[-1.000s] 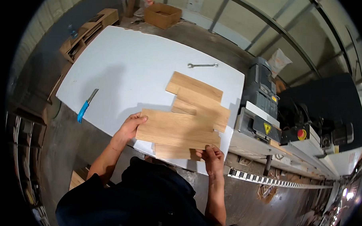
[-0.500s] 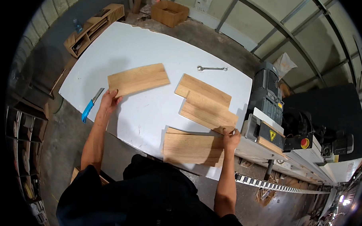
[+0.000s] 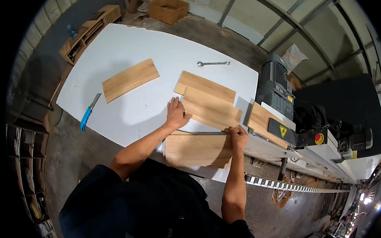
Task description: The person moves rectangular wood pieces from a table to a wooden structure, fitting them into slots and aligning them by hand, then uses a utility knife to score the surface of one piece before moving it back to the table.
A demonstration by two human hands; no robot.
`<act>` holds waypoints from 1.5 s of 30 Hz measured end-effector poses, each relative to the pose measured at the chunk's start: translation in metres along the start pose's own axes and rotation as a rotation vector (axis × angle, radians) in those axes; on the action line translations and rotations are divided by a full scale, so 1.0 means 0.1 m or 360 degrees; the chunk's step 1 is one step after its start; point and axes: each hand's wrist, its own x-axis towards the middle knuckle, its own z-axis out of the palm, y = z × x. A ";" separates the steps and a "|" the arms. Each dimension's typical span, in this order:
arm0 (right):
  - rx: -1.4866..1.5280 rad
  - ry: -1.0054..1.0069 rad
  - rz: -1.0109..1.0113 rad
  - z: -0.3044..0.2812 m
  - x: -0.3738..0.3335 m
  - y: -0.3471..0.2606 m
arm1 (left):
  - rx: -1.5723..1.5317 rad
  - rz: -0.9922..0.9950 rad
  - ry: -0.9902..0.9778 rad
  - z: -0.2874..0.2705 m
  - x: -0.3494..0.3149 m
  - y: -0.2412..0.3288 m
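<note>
A flat wood-grain board (image 3: 210, 107) lies on the white table (image 3: 134, 45), overlapping another board (image 3: 206, 86) behind it. My right hand (image 3: 239, 136) pinches its near right corner between thumb and fingers. At its left end rests my left hand (image 3: 177, 113), fingers stretched on the table and the thumb against the board's near edge. A stack of similar boards (image 3: 198, 149) sits at the table's front edge, close to my body. Further left, a single board (image 3: 131, 80) lies at an angle, with neither hand on it.
A blue-handled utility knife (image 3: 88, 115) lies at the table's left edge, blade out. Toward the back is a wrench (image 3: 213, 63). On the right stands a machine with a motor (image 3: 272, 82) and a red button (image 3: 319, 138); a board (image 3: 257, 121) protrudes from it. A cardboard box (image 3: 169, 11) sits behind.
My left hand has let go of the left board, now lying on the table, and moved right to the middle board. Another board has come further out of the machine.
</note>
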 end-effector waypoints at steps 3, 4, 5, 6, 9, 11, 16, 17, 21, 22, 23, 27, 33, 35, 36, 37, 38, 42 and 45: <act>0.0285 -0.0028 -0.0002 0.09 -0.08 -0.31 | -0.0518 -0.0387 -0.0239 -0.06 0.04 -0.07; 0.0515 -0.0007 -0.0037 0.06 -0.10 -0.31 | -0.0998 -0.0680 -0.0515 -0.15 0.07 -0.02; 0.0519 -0.0011 0.0021 0.01 -0.12 -0.31 | -0.1055 -0.0764 -0.0340 -0.21 0.04 0.09; 0.0530 -0.0010 0.0046 -0.02 -0.21 -0.32 | -0.1036 -0.0764 -0.0361 -0.45 -0.02 0.19; 0.0833 -0.0104 0.0184 -0.14 -0.43 -0.29 | -0.1532 -0.0894 -0.0272 -0.97 -0.33 0.34; 0.0859 -0.0161 0.0185 -0.30 -0.73 -0.25 | -0.1303 -0.0699 -0.0295 -1.01 -0.80 0.16; 0.0523 -0.0290 0.0243 -0.59 -1.13 -0.13 | -0.0781 -0.0330 -0.0401 -1.29 -1.56 0.21; 0.0155 -0.0219 0.0113 -0.59 -1.10 -0.15 | -0.0642 -0.0340 -0.0473 -1.28 -1.64 0.21; 0.0973 0.0107 0.0522 -0.43 -0.58 -0.29 | -0.0667 -0.0527 -0.0233 -1.39 -1.40 0.45; 0.1788 0.0194 0.0894 -0.36 -0.40 -0.40 | -0.0659 -0.0527 -0.0218 -1.39 -1.32 0.47; 0.1799 0.0189 0.0887 -0.31 -0.22 -0.49 | -0.0743 -0.0425 -0.0242 -1.39 -1.22 0.51; 0.2682 0.0226 0.1200 -0.18 0.09 -0.57 | -0.1150 -0.0304 -0.0449 -1.33 -0.85 0.74; 0.2247 0.0103 0.0995 -0.03 -0.37 -0.47 | -0.1551 -0.0448 -0.0746 -0.80 -0.61 0.96; 0.2150 -0.0148 0.0990 0.00 -0.76 -0.57 | -0.2056 -0.0609 -0.0706 -0.68 -0.58 1.10; 0.2139 -0.0243 0.0916 0.00 -0.94 -0.58 | -0.2065 -0.0611 -0.0714 -0.69 -0.54 1.18; 0.2064 -0.0241 0.0938 0.02 -1.13 -0.74 | -0.2288 -0.0698 -0.0759 -0.74 -0.51 1.21; 0.1996 -0.0234 0.0953 0.02 -1.30 -0.91 | -0.2508 -0.0778 -0.0805 -0.78 -0.50 1.21; 0.1934 -0.0468 0.1000 -0.06 -1.55 -0.88 | -0.2380 -0.1042 -0.0816 -0.83 -0.69 0.92; 0.1701 0.0190 0.0909 -0.32 -1.41 -0.70 | -0.2360 -0.1153 -0.0900 -1.06 -0.81 0.64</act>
